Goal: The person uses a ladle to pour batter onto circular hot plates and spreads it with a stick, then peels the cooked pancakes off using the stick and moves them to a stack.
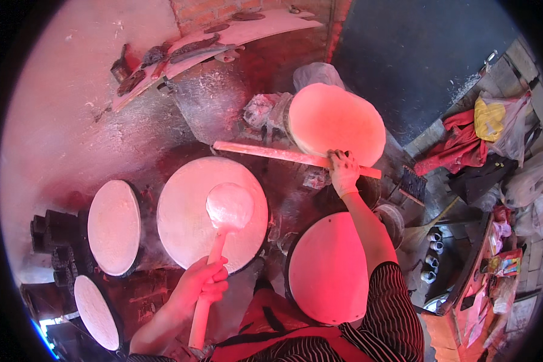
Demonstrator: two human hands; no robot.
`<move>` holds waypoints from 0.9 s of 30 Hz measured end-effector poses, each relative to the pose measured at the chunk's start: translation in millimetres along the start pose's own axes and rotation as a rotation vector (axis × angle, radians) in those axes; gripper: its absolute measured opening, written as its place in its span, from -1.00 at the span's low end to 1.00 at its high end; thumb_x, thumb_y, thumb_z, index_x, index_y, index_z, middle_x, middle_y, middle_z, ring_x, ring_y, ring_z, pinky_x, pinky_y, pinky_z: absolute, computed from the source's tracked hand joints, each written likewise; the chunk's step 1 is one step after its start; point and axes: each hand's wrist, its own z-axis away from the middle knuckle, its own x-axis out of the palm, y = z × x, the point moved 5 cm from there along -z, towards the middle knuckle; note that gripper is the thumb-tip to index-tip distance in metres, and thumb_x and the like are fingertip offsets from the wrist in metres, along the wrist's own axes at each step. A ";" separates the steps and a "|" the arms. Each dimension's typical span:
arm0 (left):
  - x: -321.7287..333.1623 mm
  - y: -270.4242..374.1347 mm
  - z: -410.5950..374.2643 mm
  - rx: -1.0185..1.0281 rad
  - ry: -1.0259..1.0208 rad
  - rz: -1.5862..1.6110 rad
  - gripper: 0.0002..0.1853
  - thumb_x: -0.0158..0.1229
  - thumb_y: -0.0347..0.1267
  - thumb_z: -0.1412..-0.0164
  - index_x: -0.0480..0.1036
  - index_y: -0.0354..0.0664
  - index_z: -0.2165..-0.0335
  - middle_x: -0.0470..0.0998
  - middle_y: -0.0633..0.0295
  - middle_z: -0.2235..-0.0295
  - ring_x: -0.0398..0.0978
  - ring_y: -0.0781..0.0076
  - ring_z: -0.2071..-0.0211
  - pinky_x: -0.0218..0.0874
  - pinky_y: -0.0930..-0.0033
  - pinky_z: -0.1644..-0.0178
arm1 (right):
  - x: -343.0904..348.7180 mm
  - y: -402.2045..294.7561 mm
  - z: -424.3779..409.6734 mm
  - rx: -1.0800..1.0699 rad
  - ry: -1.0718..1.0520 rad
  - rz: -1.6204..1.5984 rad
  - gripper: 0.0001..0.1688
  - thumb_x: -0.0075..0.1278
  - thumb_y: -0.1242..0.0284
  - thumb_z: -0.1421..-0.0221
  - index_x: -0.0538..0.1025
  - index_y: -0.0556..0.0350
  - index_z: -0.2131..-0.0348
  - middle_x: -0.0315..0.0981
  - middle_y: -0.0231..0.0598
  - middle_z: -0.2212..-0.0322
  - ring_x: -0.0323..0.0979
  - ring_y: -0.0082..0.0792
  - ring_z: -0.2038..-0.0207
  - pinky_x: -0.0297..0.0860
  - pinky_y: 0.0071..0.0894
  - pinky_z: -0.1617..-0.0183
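Note:
My left hand is closed round the wooden handle of a ladle, whose round, pale bowl lies over a large round griddle coated with pale batter. My right hand, in a light glove with darkened fingertips, grips a long flat wooden stick near its right end. Just beyond that hand is a round pale surface, perhaps a thin flatbread, on a round support. A smooth round board or lid stands close in front of my body, partly behind my right forearm.
Two more pale-topped round griddles stand at left beside dark cylindrical blocks. A metal drum stands under a shelf at the back. A brush, a broom and a cluttered table are at right.

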 end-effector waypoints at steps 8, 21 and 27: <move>52.5 -106.2 31.8 -0.021 -0.090 0.090 -0.79 -0.07 -0.44 -0.20 0.24 -0.32 0.20 0.18 0.38 0.59 0.08 0.74 0.71 -0.06 0.78 0.76 | -127.8 49.3 139.1 0.306 -0.505 -0.546 -0.51 -0.02 0.43 0.03 0.37 -0.11 0.02 0.30 -0.14 0.08 0.32 -0.01 0.10 0.30 -0.19 0.08; 216.9 -247.7 0.8 0.893 0.061 -1.559 -0.77 0.08 -0.47 0.01 0.29 -0.25 0.31 0.41 0.20 0.61 0.40 0.54 0.66 0.16 0.47 0.70 | -404.8 139.2 353.6 0.182 -0.614 -0.590 -0.24 -0.16 0.53 -0.05 0.04 -0.28 -0.22 0.32 -0.07 0.53 0.35 0.01 0.47 0.34 -0.23 0.29; 211.9 -306.4 -78.3 0.692 0.268 -1.281 -0.80 0.12 -0.48 0.11 0.33 -0.32 0.43 0.42 0.13 0.66 0.44 0.32 0.61 0.24 0.31 0.53 | -342.7 140.9 551.1 1.381 -0.764 -1.362 -0.48 -0.16 0.30 -0.19 0.23 -0.49 -0.13 0.17 -0.61 0.66 0.01 -0.69 0.70 0.04 -0.62 0.64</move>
